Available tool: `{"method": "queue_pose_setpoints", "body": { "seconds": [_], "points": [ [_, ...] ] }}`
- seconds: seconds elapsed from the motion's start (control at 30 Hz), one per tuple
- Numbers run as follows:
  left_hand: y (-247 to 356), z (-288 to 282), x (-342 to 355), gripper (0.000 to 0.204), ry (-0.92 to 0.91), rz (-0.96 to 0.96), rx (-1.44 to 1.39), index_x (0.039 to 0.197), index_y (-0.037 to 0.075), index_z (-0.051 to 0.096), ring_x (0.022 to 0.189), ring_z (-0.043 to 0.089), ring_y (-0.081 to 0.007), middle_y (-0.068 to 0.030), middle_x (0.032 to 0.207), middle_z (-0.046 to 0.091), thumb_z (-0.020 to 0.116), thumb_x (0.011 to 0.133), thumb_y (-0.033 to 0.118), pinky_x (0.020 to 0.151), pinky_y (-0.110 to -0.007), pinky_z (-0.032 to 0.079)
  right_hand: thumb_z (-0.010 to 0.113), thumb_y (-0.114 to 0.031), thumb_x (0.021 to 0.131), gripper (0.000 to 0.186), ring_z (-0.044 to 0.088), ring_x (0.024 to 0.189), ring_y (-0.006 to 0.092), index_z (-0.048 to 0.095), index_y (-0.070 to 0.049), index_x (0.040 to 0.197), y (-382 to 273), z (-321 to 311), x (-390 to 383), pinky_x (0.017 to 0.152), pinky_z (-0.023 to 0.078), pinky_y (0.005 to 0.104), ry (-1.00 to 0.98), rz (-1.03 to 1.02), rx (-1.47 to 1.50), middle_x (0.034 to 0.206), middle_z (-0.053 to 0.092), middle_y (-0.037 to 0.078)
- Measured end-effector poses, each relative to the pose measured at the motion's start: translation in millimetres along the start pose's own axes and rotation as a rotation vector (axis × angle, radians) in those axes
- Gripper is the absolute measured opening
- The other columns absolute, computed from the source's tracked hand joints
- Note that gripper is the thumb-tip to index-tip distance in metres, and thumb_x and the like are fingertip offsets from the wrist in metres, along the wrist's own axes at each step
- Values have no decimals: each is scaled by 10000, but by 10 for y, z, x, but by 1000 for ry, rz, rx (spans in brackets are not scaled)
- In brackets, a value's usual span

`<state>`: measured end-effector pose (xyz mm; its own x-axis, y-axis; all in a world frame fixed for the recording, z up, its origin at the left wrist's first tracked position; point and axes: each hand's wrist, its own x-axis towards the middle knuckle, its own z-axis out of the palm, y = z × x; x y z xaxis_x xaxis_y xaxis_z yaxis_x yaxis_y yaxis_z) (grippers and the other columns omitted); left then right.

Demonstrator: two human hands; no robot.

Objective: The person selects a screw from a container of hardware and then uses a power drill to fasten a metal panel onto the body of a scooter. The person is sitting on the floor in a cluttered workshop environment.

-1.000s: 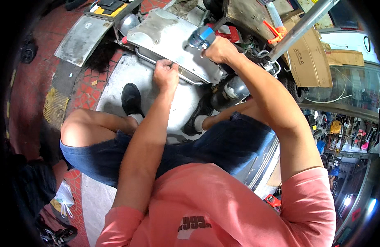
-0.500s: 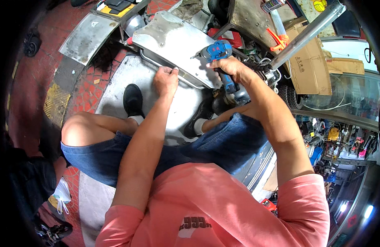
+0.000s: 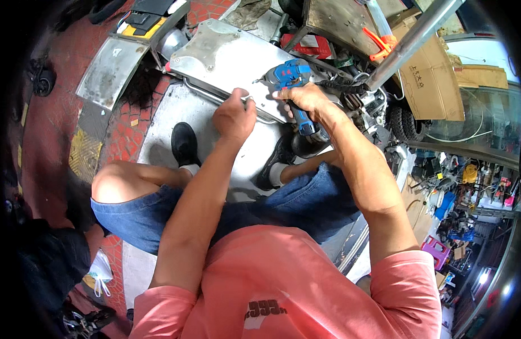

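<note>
A long silver metal deck (image 3: 246, 59), like that of a scooter, lies across in front of my legs, with a metal bar (image 3: 201, 91) along its near side. My right hand (image 3: 307, 99) is wrapped round the grip of a blue cordless driver (image 3: 290, 72). The driver's bit points left over the deck's right part. Just left of the bit, my left hand (image 3: 235, 117) is closed at the deck's near edge, thumb and fingers together. Whatever it may pinch is too small to make out.
Beyond the deck stand a worn table (image 3: 337, 28) and a red box (image 3: 317, 46). A metal pole (image 3: 416, 42) slants at the upper right, beside cardboard (image 3: 433, 82) and a tyre (image 3: 404, 124). On the left, a metal plate (image 3: 112, 70) slopes over red tiles.
My left hand has risen from the deck's near side and moved right, closer to the driver's bit. The driver has shifted slightly left in my right hand.
</note>
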<state>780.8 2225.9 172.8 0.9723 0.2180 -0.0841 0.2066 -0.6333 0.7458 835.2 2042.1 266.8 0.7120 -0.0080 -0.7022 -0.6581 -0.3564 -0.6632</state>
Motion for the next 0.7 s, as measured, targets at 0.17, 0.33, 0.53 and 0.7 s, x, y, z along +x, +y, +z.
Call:
{"method": "queue_pose_setpoints", "body": {
  "seconds": [0.17, 0.33, 0.53, 0.7],
  "points": [
    [-184, -10, 113, 390, 86, 520, 219, 1252, 126, 694, 851, 711, -306, -110, 936, 748, 700, 894, 281, 765, -446, 567, 833, -128, 829, 163, 594, 501, 169, 708, -30, 870, 13, -45, 106, 454, 473, 327, -53, -2, 4, 679, 659, 75],
    [-64, -150, 191, 443, -80, 513, 341, 1330, 127, 654, 873, 709, -329, -145, 938, 741, 686, 930, 315, 773, -451, 566, 885, -169, 772, 242, 645, 564, 180, 734, -13, 879, 94, -130, 236, 495, 521, 328, -35, -4, -25, 744, 699, 99],
    [-54, -199, 271, 468, -142, 594, 387, 1349, 117, 646, 860, 708, -342, -170, 899, 733, 686, 933, 326, 774, -456, 564, 902, -194, 744, 292, 666, 599, 183, 759, -6, 917, 35, -125, 188, 525, 541, 336, -22, 16, -46, 788, 721, 98],
    [-39, -201, 291, 458, -153, 596, 369, 1332, 108, 661, 846, 708, -344, -166, 892, 733, 686, 929, 322, 775, -463, 564, 898, -185, 749, 277, 659, 582, 185, 742, -8, 894, 51, -118, 238, 519, 538, 333, -30, 23, -25, 769, 710, 103]
  ]
}}
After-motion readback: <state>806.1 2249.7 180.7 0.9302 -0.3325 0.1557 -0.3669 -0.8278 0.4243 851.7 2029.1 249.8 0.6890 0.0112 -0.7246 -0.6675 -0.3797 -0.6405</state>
